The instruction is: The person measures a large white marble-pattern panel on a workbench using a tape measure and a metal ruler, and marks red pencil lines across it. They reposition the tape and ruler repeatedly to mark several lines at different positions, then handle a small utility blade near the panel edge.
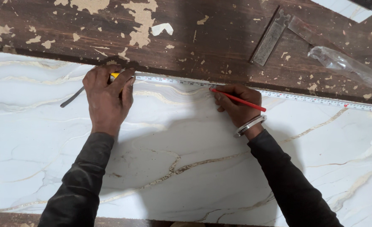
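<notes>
My left hand (107, 97) presses a yellow tape measure case (115, 75) down at the far edge of a white marble-patterned sheet (186, 168). The measuring tape blade (303, 97) stretches right along that edge. A dark strap (71, 99) trails left from the case. My right hand (237, 105) grips a red pencil (238, 99), its tip touching the tape near the middle of the sheet's far edge. A silver bangle (249, 125) is on my right wrist.
The sheet lies on a worn dark wooden workbench (202, 42) with flaked paint. A metal try square (271, 37) rests at the back right, beside a crumpled clear plastic wrapper (345, 65). A pale board corner (350, 7) shows top right.
</notes>
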`<state>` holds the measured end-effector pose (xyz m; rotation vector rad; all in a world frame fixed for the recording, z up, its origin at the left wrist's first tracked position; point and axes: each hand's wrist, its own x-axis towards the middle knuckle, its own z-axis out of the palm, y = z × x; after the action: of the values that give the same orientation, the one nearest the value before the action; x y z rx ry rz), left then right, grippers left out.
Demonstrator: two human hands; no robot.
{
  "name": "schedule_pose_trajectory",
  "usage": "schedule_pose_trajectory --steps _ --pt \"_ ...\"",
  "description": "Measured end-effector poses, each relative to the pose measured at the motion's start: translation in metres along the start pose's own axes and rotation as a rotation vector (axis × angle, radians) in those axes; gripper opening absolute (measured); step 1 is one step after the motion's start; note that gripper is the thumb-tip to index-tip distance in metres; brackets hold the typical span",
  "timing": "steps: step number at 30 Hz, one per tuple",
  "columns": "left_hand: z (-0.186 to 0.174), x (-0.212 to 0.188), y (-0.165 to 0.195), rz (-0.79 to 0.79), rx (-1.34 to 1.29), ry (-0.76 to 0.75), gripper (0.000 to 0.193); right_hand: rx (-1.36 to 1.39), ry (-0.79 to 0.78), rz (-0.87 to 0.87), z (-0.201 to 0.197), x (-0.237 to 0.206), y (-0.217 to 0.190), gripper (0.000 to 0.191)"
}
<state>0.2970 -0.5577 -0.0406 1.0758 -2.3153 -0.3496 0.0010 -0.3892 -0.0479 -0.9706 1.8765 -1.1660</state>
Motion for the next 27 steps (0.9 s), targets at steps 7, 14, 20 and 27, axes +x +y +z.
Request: schedule_pose_trajectory --steps 7,14,20,27 --pt "0.0 0.0 -0.002 0.008 0.008 0.001 0.019 0.0 -0.027 -0.023 -0.001 0.001 -0.006 0.014" --pt "-0.001 0.002 -0.001 0.023 0.009 0.032 0.018 -0.009 -0.042 -0.017 -0.003 0.002 -0.001 0.013" --pt "-0.004 0.004 -0.005 0.044 -0.007 0.048 0.02 0.085 -0.067 -0.025 -0.011 -0.001 0.013 0.012" --pt "-0.029 0.015 -0.049 0.07 -0.144 0.07 0.024 0.076 -0.22 -0.065 -0.02 -0.002 0.005 0.011"
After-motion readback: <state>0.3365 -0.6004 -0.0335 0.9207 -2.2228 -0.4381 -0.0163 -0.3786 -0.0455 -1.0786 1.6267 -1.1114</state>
